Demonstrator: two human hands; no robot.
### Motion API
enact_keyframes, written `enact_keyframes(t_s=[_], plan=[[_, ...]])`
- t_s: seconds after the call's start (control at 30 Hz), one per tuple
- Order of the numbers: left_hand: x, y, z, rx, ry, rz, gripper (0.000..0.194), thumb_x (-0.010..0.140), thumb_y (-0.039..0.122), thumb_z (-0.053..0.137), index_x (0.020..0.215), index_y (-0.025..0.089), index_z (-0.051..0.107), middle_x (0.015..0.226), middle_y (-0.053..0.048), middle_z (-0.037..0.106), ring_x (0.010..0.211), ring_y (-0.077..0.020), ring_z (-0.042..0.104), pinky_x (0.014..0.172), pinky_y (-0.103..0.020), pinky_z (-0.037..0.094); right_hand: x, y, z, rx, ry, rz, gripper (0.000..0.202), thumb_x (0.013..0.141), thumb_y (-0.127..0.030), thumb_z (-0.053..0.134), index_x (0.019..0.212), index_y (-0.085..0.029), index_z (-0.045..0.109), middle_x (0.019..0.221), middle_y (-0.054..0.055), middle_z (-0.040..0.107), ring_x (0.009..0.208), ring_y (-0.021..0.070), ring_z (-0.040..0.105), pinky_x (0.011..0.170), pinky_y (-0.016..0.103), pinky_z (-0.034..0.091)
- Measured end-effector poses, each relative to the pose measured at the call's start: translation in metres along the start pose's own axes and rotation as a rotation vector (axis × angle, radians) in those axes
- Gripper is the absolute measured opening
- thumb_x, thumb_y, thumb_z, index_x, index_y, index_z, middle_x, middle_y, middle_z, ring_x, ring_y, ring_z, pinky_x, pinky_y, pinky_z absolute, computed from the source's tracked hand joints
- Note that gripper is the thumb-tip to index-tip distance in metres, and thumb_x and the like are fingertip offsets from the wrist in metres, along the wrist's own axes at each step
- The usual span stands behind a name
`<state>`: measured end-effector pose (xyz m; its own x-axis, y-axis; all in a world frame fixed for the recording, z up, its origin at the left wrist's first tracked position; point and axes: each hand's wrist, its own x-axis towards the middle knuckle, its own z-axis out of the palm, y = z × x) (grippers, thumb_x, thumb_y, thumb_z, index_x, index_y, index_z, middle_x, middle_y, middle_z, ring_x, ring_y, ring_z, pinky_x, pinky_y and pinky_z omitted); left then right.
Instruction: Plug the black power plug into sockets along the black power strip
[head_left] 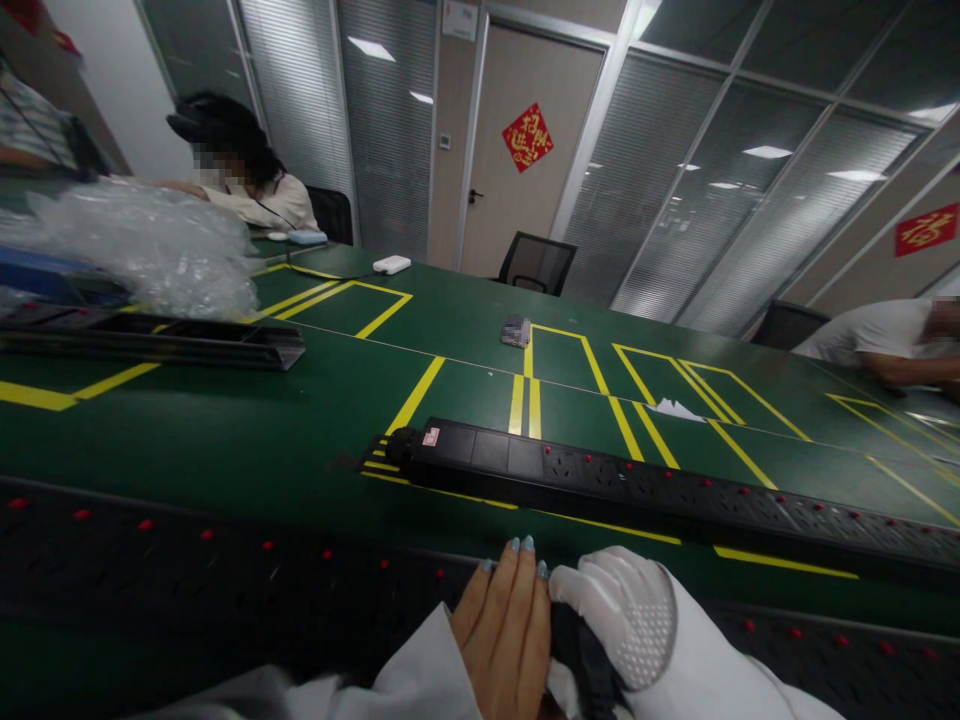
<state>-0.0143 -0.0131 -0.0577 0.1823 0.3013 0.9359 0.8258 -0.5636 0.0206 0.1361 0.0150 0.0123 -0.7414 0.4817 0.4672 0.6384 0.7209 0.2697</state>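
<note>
A long black power strip with red dots [187,570] runs along the near side of the green table. My left hand [508,630], bare with light blue nails, lies on it with fingers stretched out side by side, palm down. Right beside it is my right hand [622,610] in a white dotted glove, its fingers curled round a black object [581,650] that I cannot make out. A second black power strip [600,475] lies farther back, with a round end at its left and a small white label.
Clear plastic wrap [150,245] and a black metal channel [165,340] are at the left. Yellow tape marks the table [330,400]. Farther back are a small white box [391,265], a dark small object [514,331] and white paper [675,409]. People sit at the left and right.
</note>
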Motion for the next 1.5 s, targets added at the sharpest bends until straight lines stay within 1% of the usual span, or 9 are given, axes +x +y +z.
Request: enact_keyframes(t_s=[0.1,0.2,0.37,0.47,0.67,0.83,1.07,1.37,1.5], plan=[[0.0004,-0.0004,-0.0008,0.005,-0.019,0.002,0.057,0.092,0.021,0.011,0.094,0.002,0.064,0.104,-0.018,0.065,0.108,-0.0275,0.057,0.098,-0.037,0.036,0.0003,0.0002,0.0005,0.023,0.020,-0.016,0.037,0.087,-0.058,0.031,0.089,-0.024,0.045,0.059,-0.003,0.048,0.050,0.0177,0.047,0.051,0.031,0.022],[0.0008,-0.0010,-0.0010,-0.006,-0.024,0.001,0.053,0.090,0.017,0.014,0.095,0.002,0.064,0.104,-0.018,0.065,0.108,-0.0276,0.057,0.097,-0.038,0.036,0.0008,0.0002,0.0005,0.012,0.030,-0.018,0.036,0.086,-0.057,0.033,0.090,-0.023,0.045,0.059,-0.003,0.048,0.050,0.0179,0.047,0.051,0.031,0.022],[0.0007,-0.0004,-0.0001,0.002,-0.015,-0.003,0.052,0.089,0.015,0.013,0.095,0.002,0.064,0.104,-0.018,0.065,0.109,-0.0269,0.057,0.097,-0.037,0.036,0.0017,-0.0002,-0.0009,-0.034,0.022,-0.029,0.013,0.080,-0.032,0.048,0.090,-0.024,0.043,0.058,-0.005,0.048,0.049,0.0168,0.048,0.050,0.030,0.024],[0.0004,0.0006,0.0001,0.019,-0.011,0.002,0.050,0.088,0.012,0.015,0.095,0.003,0.064,0.104,-0.017,0.065,0.110,-0.0262,0.056,0.098,-0.037,0.036,0.0013,-0.0006,-0.0011,-0.044,0.013,-0.011,0.017,0.077,-0.024,0.053,0.090,-0.025,0.043,0.058,-0.005,0.049,0.048,0.0174,0.048,0.049,0.030,0.024],[0.0013,-0.0012,-0.0008,0.010,-0.021,0.018,0.058,0.093,0.024,0.010,0.095,0.003,0.064,0.103,-0.018,0.065,0.107,-0.0272,0.057,0.098,-0.037,0.035,0.0014,-0.0008,-0.0014,-0.019,0.016,-0.019,0.017,0.077,-0.027,0.053,0.090,-0.024,0.044,0.057,-0.005,0.048,0.049,0.0176,0.048,0.049,0.030,0.025],[0.0019,-0.0028,-0.0027,0.011,-0.018,0.013,0.052,0.090,0.014,0.014,0.095,0.002,0.064,0.104,-0.017,0.065,0.107,-0.0264,0.058,0.098,-0.037,0.036,0.0028,0.0003,-0.0044,-0.007,-0.015,-0.019,0.015,0.077,-0.027,0.054,0.090,-0.024,0.047,0.058,-0.004,0.049,0.049,0.0180,0.048,0.048,0.031,0.025],[0.0017,-0.0021,-0.0016,-0.009,-0.018,0.013,0.059,0.094,0.028,0.012,0.095,0.002,0.065,0.103,-0.019,0.065,0.108,-0.0280,0.057,0.098,-0.037,0.035,0.0034,0.0026,-0.0062,0.061,-0.071,-0.023,0.012,0.084,-0.031,0.052,0.089,-0.021,0.056,0.059,-0.002,0.051,0.051,0.0158,0.047,0.047,0.030,0.024],[0.0026,-0.0019,-0.0048,0.002,-0.079,0.005,0.055,0.092,0.023,0.014,0.095,0.002,0.065,0.105,-0.018,0.065,0.107,-0.0269,0.057,0.097,-0.037,0.035,0.0042,0.0030,-0.0071,0.094,-0.084,-0.012,0.028,0.082,-0.049,0.053,0.088,-0.021,0.054,0.059,-0.003,0.051,0.051,0.0138,0.048,0.047,0.031,0.022],[0.0005,-0.0015,-0.0053,0.005,-0.075,0.008,0.058,0.093,0.026,0.012,0.095,0.002,0.065,0.105,-0.018,0.064,0.108,-0.0275,0.056,0.097,-0.037,0.035,0.0035,0.0033,-0.0074,0.087,-0.083,-0.003,0.026,0.083,-0.047,0.054,0.088,-0.022,0.054,0.059,-0.003,0.052,0.053,0.0133,0.049,0.047,0.030,0.021]])
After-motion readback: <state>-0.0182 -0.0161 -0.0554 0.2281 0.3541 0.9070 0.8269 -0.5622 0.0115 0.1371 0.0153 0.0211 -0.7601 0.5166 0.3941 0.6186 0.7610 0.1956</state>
